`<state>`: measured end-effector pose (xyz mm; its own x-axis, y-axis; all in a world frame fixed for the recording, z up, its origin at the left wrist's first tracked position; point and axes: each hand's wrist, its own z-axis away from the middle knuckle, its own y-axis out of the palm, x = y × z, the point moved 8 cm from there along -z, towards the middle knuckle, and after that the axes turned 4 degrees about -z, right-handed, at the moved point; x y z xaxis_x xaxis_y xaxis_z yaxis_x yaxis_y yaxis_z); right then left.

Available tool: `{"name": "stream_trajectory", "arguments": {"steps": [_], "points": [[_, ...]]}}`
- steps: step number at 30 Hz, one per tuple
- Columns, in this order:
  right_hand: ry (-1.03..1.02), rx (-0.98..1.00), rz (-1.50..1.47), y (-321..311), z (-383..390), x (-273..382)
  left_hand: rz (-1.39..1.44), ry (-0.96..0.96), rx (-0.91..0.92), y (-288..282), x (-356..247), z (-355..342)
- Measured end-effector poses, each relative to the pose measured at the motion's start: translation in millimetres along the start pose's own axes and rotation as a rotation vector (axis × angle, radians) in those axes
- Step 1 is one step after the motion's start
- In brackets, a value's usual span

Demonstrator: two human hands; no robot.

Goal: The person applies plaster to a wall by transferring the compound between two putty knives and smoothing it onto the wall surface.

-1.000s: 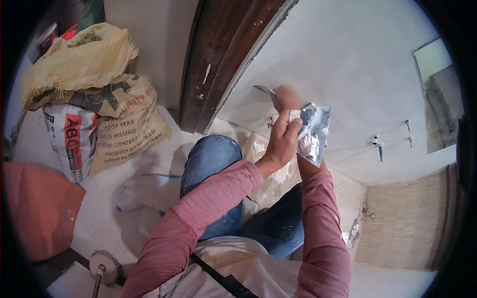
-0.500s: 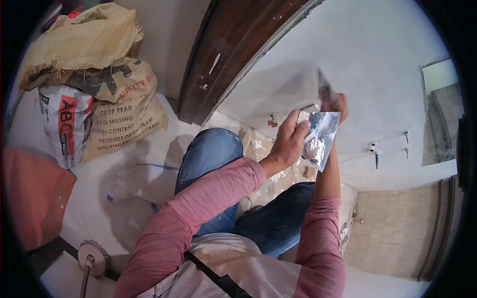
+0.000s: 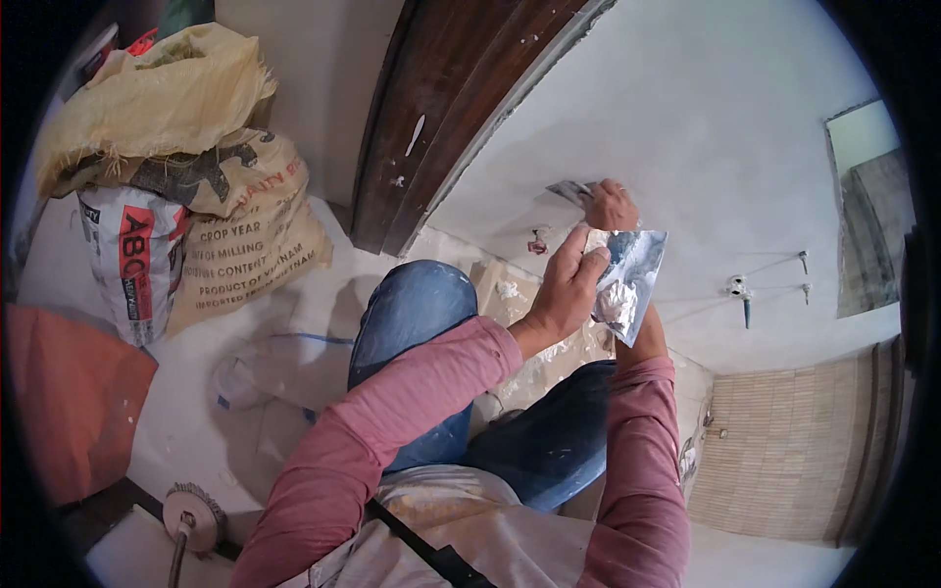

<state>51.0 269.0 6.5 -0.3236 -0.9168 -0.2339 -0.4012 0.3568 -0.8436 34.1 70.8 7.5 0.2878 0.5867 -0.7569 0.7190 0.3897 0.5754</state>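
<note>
- Left hand (image 3: 561,296): fingers gripping a flat silver metal plate (image 3: 644,255) bearing white paste (image 3: 616,304).
- Right hand (image 3: 613,206), farther out: fingers clasping a thin grey metal scraper (image 3: 569,192), blade pointing left.

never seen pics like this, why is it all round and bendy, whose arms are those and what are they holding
There is no machine here, just a person's two bare hands. A wide fisheye camera on the person's head looks down, which bends straight edges and leaves the corners black. The pink sleeves are the wearer's own.

The left hand grips a metal plate carrying a lump of white paste. The right hand holds a flat blade by the pale wall; I can't tell whether it touches.

On the left, filled sacks are piled on the floor, beside a dark wooden frame.
</note>
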Motion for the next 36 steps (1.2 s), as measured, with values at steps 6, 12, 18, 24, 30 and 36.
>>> {"name": "stream_trajectory", "arguments": {"steps": [6,12,18,24,30,36], "points": [[0.138,-0.290,0.025,-63.1,5.3,12.2,-0.075,-0.065,0.012,-4.9,0.0,3.6],[0.593,-0.488,-0.835,-113.4,58.9,-64.4,-0.027,-0.117,-0.047,-3.3,14.8,8.7],[0.860,-0.471,-2.115,-105.4,120.3,-55.4,0.303,-0.367,-0.087,8.8,65.2,29.5],[1.152,-0.221,-1.715,-73.1,156.8,-3.6,0.519,-0.643,-0.080,27.4,82.1,36.3],[1.109,0.061,-1.399,-107.4,193.2,-38.0,0.490,-0.556,-0.066,6.4,60.0,0.8],[0.953,-0.172,-1.192,-181.2,191.0,-21.9,0.163,-0.281,-0.056,-1.4,34.6,-11.7]]}}
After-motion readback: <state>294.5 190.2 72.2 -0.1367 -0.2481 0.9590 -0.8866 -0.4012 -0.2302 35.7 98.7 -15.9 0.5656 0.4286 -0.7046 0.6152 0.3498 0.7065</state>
